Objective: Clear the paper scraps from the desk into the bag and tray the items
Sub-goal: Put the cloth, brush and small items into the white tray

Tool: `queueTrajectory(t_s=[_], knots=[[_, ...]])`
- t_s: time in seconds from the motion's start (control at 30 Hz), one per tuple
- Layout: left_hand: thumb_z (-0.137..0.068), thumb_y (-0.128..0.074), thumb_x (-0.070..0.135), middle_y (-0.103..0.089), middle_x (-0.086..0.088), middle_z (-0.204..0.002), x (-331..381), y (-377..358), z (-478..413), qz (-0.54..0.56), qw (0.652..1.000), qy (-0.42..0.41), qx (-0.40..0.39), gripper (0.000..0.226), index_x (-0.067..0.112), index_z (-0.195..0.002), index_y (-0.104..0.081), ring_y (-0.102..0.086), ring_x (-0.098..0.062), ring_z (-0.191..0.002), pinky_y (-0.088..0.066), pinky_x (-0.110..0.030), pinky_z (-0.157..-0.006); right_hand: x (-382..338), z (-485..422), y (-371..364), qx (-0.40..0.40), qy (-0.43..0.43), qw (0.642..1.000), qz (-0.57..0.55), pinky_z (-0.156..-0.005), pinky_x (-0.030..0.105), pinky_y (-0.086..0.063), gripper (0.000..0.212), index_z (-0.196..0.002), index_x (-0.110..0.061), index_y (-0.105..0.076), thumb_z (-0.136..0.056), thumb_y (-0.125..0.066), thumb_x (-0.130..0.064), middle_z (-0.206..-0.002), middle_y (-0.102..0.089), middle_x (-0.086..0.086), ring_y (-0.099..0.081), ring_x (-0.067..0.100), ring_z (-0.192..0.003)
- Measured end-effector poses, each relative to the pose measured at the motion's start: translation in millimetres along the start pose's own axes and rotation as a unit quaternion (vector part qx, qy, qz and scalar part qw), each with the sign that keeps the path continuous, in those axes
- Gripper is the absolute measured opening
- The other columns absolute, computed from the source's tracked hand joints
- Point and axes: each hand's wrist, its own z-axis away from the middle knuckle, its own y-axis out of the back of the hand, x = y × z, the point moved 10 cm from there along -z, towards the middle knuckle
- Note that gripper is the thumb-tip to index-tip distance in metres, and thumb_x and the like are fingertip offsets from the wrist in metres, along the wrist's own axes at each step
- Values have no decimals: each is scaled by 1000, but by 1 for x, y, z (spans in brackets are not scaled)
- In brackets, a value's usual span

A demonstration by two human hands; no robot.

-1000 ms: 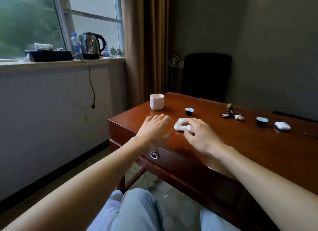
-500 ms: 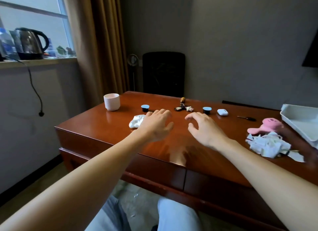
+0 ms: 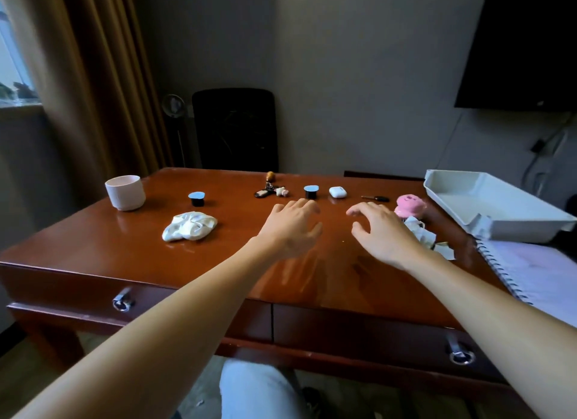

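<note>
A pile of white paper scraps (image 3: 425, 235) lies on the brown desk (image 3: 131, 247), partly hidden behind my right hand (image 3: 381, 231). That hand hovers just left of the scraps with relaxed, spread fingers and holds nothing. My left hand (image 3: 292, 226) floats over the desk's middle, also empty. A crumpled white bag (image 3: 189, 226) lies to the left of both hands. The white tray (image 3: 487, 206) stands at the right. Along the back lie a keychain (image 3: 270, 190), two dark capsules (image 3: 196, 198) (image 3: 311, 191), a white earbud case (image 3: 337, 192), a small key (image 3: 376, 198) and a pink plush toy (image 3: 409, 203).
A pale ribbed cup (image 3: 125, 192) stands at the desk's back left. A spiral notebook (image 3: 537, 273) lies at the right front. A black chair (image 3: 235, 128) stands behind the desk, and a dark screen (image 3: 521, 43) hangs on the right wall. Curtains hang at the left.
The view has swung right. My right hand let go of the white bag; both hands have moved right, away from it and toward the paper scraps.
</note>
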Motion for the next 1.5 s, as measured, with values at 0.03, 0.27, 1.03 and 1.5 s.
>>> queueTrajectory(t_s=[0.03,0.27,1.03,1.5], knots=[[-99,-40,44,-50,1,-142,6,-3,-3,2,1000,-6,-2,40,24,-133,-48,-43,-18,-131,-26,-41,-111,5,2,3,4,-4,1000,1,-100,35,-43,28,-125,-28,-56,-98,-49,-27,-133,-55,-6,-49,17,-123],[-99,-41,45,-50,2,-142,55,-30,-22,16,998,-53,-36,41,25,-134,-47,-44,-18,-130,-28,-41,-109,61,13,31,40,-31,999,-6,-94,34,-47,21,-110,-29,-62,-92,-52,-24,-122,-61,-9,-54,19,-116],[-99,-41,43,-18,6,-163,141,-122,-59,95,978,-116,-143,53,36,-151,-30,-21,-25,-148,-17,-48,-115,160,23,-3,-34,-122,990,-60,-110,45,-36,53,-142,-29,-45,-91,-55,-30,-149,-41,-3,-41,25,-136],[-95,-49,38,-39,4,-143,65,-100,-61,75,988,-63,-119,38,30,-132,-46,-39,-20,-130,-23,-42,-109,103,-1,-43,-72,-61,991,-95,-114,41,-32,55,-144,-27,-42,-90,-51,-25,-151,-37,-8,-35,19,-139]])
